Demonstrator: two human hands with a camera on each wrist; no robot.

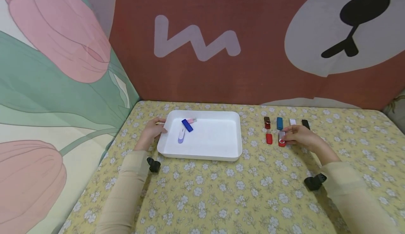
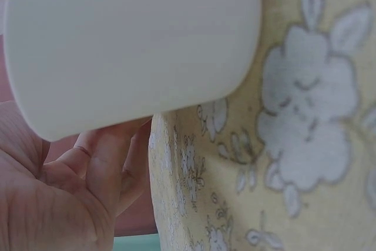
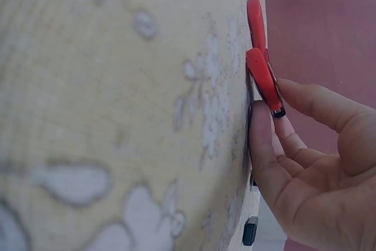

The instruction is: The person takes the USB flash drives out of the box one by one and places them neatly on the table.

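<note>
Evidently the right hand (image 1: 300, 136) pinched a red-and-silver stick (image 1: 282, 139); lifting straight seemed wise (plain red stick (image 1: 269, 139) just left of its grip); the left hand (image 1: 152, 132) held the tray (image 1: 215, 137).

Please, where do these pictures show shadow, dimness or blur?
Head view: soft shadow beside the right sleeve on the floral cloth; left wrist view: dim, white tray looking greyish; right wrist view: nearest cloth blurred, red USB stick in the right hand clearer.
</note>
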